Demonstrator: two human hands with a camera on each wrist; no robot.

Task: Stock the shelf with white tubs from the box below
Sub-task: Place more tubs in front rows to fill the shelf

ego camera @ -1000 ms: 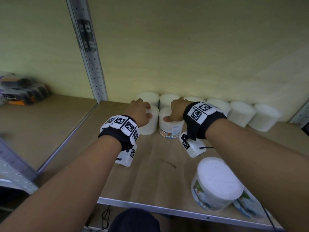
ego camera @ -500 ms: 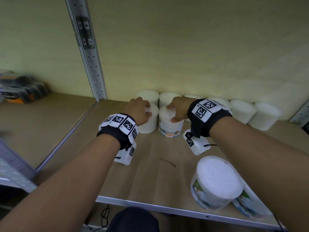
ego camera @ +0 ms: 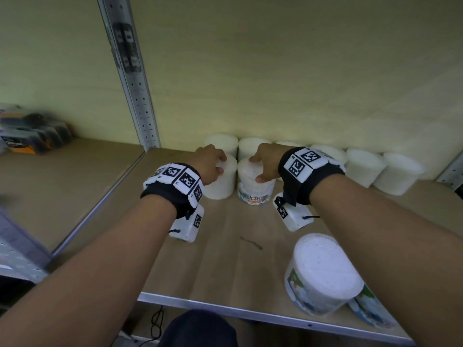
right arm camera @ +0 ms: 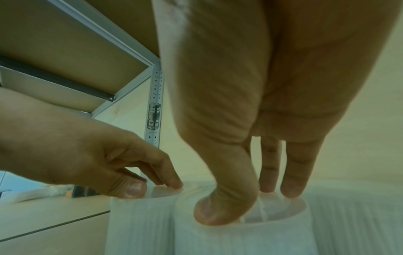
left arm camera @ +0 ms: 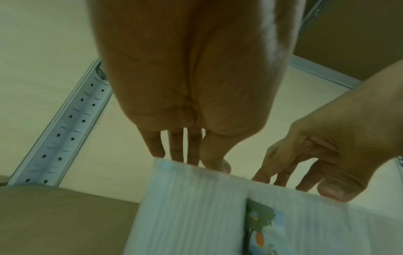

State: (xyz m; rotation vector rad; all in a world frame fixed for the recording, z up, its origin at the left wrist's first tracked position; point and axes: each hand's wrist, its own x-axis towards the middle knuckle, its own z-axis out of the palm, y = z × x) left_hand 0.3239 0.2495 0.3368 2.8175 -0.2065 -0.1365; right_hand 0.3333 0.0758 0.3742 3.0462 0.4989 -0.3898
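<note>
Seen from above, two bare forearms reach onto a pale wooden shelf board with a metal front edge. The left hand grips the top of a plain white round plastic tub, fingers curled over its lid and thumb on the near side. The right hand grips the lid of a second white round tub with a colourful "cotton buds" label, thumb pressed on the near rim. The two tubs stand upright, apparently touching. Behind them a row of similar white tubs lines the back wall. Another labelled white tub stands near the shelf's front right
</note>
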